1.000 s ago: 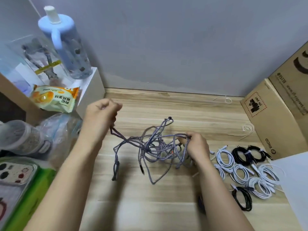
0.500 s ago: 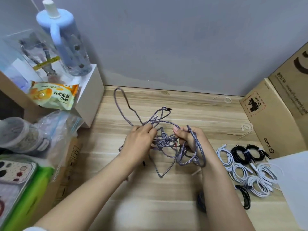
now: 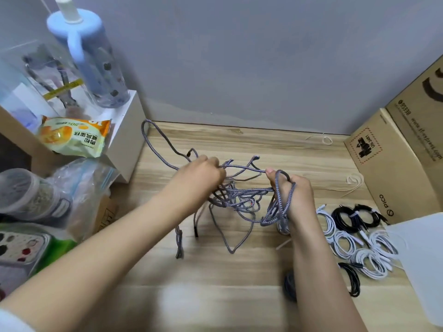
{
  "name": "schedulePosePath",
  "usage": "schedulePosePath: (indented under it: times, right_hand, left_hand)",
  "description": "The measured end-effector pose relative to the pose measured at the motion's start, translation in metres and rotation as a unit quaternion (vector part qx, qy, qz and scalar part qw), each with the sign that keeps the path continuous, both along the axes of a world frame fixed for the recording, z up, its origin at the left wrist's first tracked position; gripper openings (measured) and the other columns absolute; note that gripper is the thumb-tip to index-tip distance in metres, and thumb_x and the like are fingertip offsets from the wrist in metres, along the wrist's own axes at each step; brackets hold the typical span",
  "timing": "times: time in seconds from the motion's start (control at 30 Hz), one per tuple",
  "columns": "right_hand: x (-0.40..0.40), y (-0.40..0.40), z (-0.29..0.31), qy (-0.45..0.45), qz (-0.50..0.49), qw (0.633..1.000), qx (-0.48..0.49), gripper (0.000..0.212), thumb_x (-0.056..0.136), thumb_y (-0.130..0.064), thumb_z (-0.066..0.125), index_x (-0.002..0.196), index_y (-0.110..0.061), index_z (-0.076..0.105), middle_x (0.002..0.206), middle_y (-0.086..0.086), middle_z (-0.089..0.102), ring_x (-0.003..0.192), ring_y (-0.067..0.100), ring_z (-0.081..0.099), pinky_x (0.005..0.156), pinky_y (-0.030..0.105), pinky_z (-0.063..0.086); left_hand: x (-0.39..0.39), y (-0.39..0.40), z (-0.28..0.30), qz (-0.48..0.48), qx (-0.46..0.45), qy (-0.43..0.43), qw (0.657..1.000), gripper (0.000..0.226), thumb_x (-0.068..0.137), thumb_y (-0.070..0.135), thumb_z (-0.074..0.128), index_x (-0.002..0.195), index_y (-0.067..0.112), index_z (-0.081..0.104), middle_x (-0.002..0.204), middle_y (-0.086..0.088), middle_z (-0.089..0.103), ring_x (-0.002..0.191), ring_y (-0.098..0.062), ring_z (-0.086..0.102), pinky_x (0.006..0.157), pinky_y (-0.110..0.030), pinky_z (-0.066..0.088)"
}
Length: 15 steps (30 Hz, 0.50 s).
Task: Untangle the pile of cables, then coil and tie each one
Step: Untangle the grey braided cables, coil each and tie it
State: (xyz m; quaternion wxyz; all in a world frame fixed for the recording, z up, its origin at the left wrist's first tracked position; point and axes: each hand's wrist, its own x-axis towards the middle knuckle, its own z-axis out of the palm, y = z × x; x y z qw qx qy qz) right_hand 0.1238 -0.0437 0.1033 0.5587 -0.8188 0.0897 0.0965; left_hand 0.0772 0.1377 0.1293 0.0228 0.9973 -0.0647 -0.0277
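Now, nearest first:

Desk: a pale wood desk (image 3: 215,279) fills the lower half of the frame, with both forearms reaching up across it from the bottom edge.

Hanging ends: two plug ends dangle from the knot at lower centre, just above the desk, and one long loop sags to a point beside them.

Finished coils: tied white and black coils (image 3: 352,238) lie at right of centre, just beside the right wrist, apart from the tangle.

Right hand: the right hand (image 3: 296,197) is curled, with several turns of grey braided cable wound round the thumb and palm; it holds that bundle.

Tangle: the tangled cables (image 3: 237,200) hang between the two hands at frame centre, the knot slightly lower than the knuckles and lifted off the desk.

Left hand: the left hand (image 3: 203,176) pinches strands at the knot's upper left, fingers closed on them.

Key relation: the taut strands run roughly left to right between the hands, so the knot's long axis is horizontal in the frame; both hands touch it, and the left sits right at the knot.

Free loop: one long loop (image 3: 153,137) arcs from the left hand toward the upper left, reaching the white box (image 3: 129,140).

Judgement: the untangling step is under way; a likely move is drawing that free run out leftward.
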Motion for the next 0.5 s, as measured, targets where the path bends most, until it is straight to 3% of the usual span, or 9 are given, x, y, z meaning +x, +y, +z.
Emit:
schedulePosePath:
  times: [0.1,0.23,0.33,0.4,0.43,0.5]
  right_hand:
    - [-0.001,-0.003,0.005,-0.031,0.018,0.998,-0.056,0.046,0.078,-0.053,0.064,0.047,-0.022,0.051,0.037,-0.008,0.027,0.054,0.021,0.029,0.058,0.032,0.026]
    - [-0.007,0.014,0.015,-0.071,0.062,0.994,-0.057,0.035,0.083,-0.050,0.061,0.050,-0.039,0.061,0.037,-0.015,0.040,0.057,0.017,0.039,0.061,0.032,0.035]
    - [-0.017,0.036,0.022,-0.075,0.095,0.992,-0.041,0.037,0.076,-0.061,0.044,0.047,-0.043,0.058,0.041,-0.012,0.042,0.061,0.020,0.041,0.061,0.033,0.036]
    - [-0.020,0.042,0.020,-0.057,0.108,0.990,-0.069,0.039,0.076,-0.062,0.040,0.047,-0.041,0.057,0.051,-0.007,0.047,0.065,0.024,0.046,0.063,0.033,0.036]
    - [-0.022,0.043,0.017,-0.044,0.126,0.985,-0.105,0.036,0.080,-0.058,0.044,0.052,-0.041,0.060,0.061,-0.003,0.056,0.071,0.027,0.053,0.065,0.033,0.039]
    - [-0.028,0.043,-0.003,-0.011,0.175,0.960,-0.218,0.021,0.088,-0.034,0.051,0.084,-0.040,0.071,0.096,0.006,0.070,0.097,0.029,0.061,0.074,0.032,0.043]
  left_hand:
    - [0.006,0.007,0.017,0.051,-0.038,-0.001,0.998,0.024,0.094,0.007,0.048,0.113,0.018,0.058,0.107,-0.005,0.050,0.106,-0.027,0.050,0.075,-0.035,0.041]
    - [0.005,-0.010,0.023,0.042,-0.058,-0.051,0.996,0.015,0.098,0.022,0.045,0.106,0.014,0.055,0.106,-0.005,0.052,0.098,-0.032,0.054,0.068,-0.035,0.035]
    - [0.004,-0.016,0.022,0.043,-0.269,-0.073,0.959,0.012,0.094,0.024,0.052,0.086,0.018,0.058,0.085,-0.002,0.060,0.083,-0.027,0.057,0.064,-0.031,0.034]
    - [0.005,-0.016,0.029,0.063,-0.465,-0.057,0.881,0.017,0.089,0.022,0.054,0.072,0.021,0.057,0.065,0.002,0.056,0.061,-0.013,0.052,0.056,-0.025,0.034]
    - [0.005,-0.015,0.036,0.075,-0.576,-0.048,0.813,0.020,0.088,0.019,0.054,0.068,0.022,0.056,0.057,0.005,0.053,0.050,-0.007,0.044,0.049,-0.020,0.033]
    - [0.008,-0.012,0.057,0.083,-0.753,-0.044,0.651,0.024,0.087,0.012,0.051,0.065,0.021,0.057,0.049,0.009,0.048,0.040,-0.002,0.029,0.038,-0.013,0.020]
